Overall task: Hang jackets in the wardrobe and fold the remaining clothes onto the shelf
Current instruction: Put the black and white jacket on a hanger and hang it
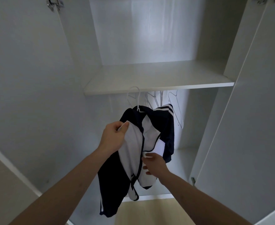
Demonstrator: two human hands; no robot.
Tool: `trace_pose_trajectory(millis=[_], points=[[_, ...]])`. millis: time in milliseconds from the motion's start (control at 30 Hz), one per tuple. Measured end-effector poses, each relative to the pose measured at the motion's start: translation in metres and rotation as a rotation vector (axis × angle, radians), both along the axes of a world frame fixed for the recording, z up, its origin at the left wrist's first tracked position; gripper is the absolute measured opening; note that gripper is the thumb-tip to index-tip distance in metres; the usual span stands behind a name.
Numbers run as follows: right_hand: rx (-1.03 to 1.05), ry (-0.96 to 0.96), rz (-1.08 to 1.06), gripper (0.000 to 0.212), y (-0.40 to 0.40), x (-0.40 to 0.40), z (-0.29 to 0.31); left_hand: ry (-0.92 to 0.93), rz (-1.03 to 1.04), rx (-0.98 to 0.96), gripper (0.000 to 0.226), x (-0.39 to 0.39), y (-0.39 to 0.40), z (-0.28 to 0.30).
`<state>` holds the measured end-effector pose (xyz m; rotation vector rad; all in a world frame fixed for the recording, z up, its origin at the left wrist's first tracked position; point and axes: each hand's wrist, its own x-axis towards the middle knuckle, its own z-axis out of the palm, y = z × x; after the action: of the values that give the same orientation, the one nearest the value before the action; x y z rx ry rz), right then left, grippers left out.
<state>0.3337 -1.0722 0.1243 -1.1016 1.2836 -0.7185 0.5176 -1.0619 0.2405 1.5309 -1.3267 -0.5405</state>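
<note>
Head view: navy-and-white jacket [133,151] hung on white hanger [137,101] below wardrobe shelf [158,78]. Left hand [113,135] pinched white front panel. Right hand [155,164] touched lower hem, grip unclear. Spare wire hangers [174,104] behind.

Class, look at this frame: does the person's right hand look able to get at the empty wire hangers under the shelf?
Probably yes. The right hand touches the jacket with open fingers, and the empty hangers hang up and to its right with nothing between.
</note>
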Motion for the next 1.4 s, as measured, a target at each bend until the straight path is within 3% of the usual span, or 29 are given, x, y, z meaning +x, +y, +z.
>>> trace_pose_trajectory(millis=[167, 367, 533, 900, 1033, 1167, 1400], points=[[0.009, 0.026, -0.011, 0.014, -0.009, 0.008, 0.001, 0.046, 0.004, 0.015, 0.043, 0.003, 0.004, -0.002], [-0.027, 0.038, 0.091, 0.009, -0.006, 0.007, -0.003, 0.095, -0.006, 0.013, 0.030, 0.005, 0.011, -0.001], [-0.126, 0.061, 0.117, 0.007, -0.004, 0.003, -0.006, 0.128, 0.000, 0.017, 0.022, 0.002, 0.014, 0.000], [-0.102, 0.096, 0.220, 0.015, -0.004, 0.003, 0.006, 0.156, -0.007, 0.020, 0.028, 0.003, 0.018, 0.000], [-0.025, 0.055, 0.251, 0.017, -0.005, -0.009, 0.019, -0.005, 0.015, -0.002, 0.033, 0.018, 0.023, -0.001], [0.035, 0.021, 0.228, 0.014, -0.005, -0.027, 0.027, -0.305, 0.046, 0.027, 0.027, 0.024, 0.030, -0.008], [-0.082, -0.042, 0.172, 0.009, -0.003, -0.028, 0.056, -0.593, -0.100, 0.162, 0.022, 0.012, 0.042, -0.034]])
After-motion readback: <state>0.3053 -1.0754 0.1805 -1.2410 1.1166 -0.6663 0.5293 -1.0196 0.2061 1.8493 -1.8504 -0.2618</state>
